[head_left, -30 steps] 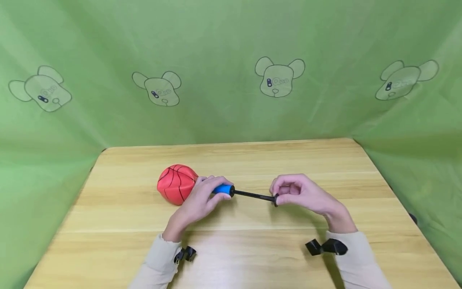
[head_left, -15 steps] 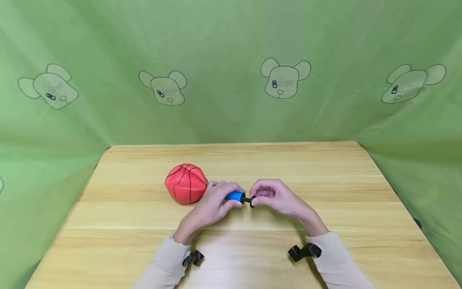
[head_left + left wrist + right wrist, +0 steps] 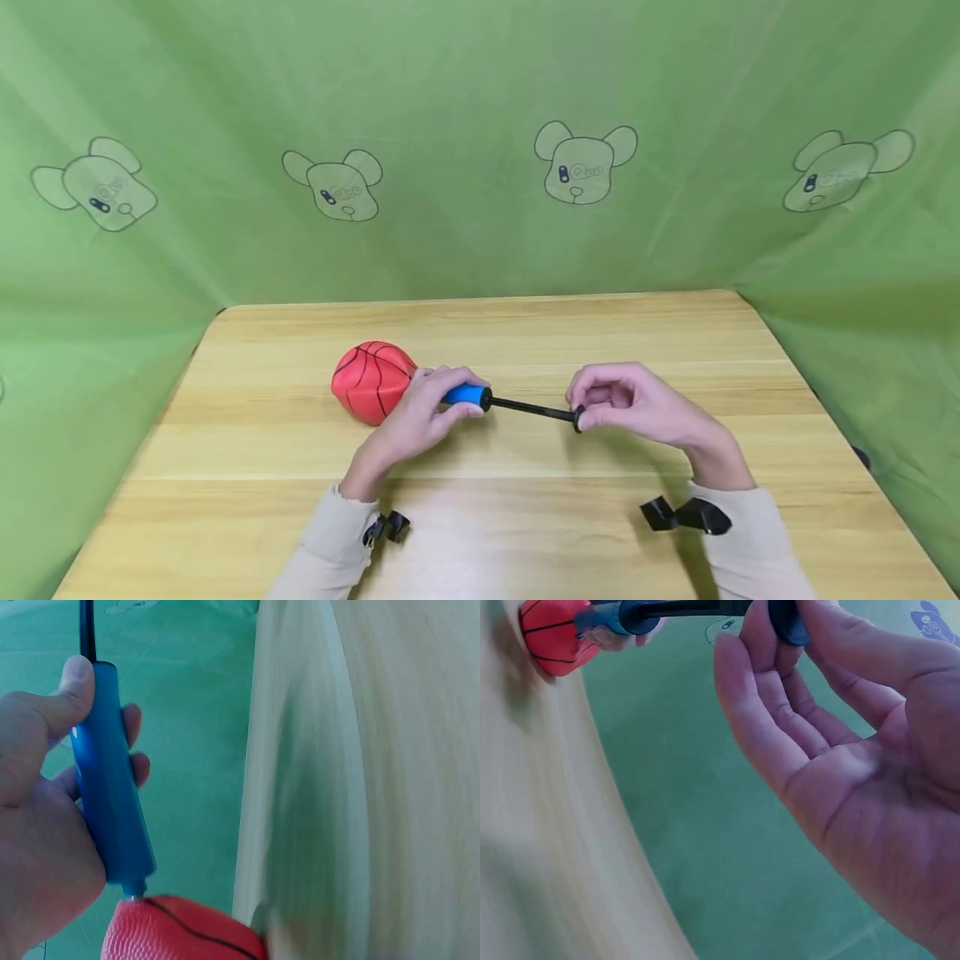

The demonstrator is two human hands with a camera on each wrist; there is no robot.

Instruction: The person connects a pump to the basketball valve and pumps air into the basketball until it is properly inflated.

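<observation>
My left hand (image 3: 420, 417) grips the blue barrel of a hand pump (image 3: 116, 787), its thumb along one side and fingertips showing past the other. At the barrel's lower end a thin nozzle meets a red ball (image 3: 371, 383) with black basketball lines, which looks dented and soft. The black rod (image 3: 528, 407) stands far out of the barrel. Between thumb and fingers, my right hand (image 3: 637, 404) pinches the round black handle (image 3: 789, 619) at the rod's end. In the right wrist view the other fingers are bent without touching the pump.
The wooden table (image 3: 480, 517) lies under both hands. A green cloth (image 3: 465, 242) with printed bear heads rises behind the table and at both sides. Black camera mounts (image 3: 686, 515) are strapped at the sleeve cuffs.
Half a second ago the rod was nearly all inside the barrel. My right hand has since drawn the handle out to the right, back to about its position one second ago.
</observation>
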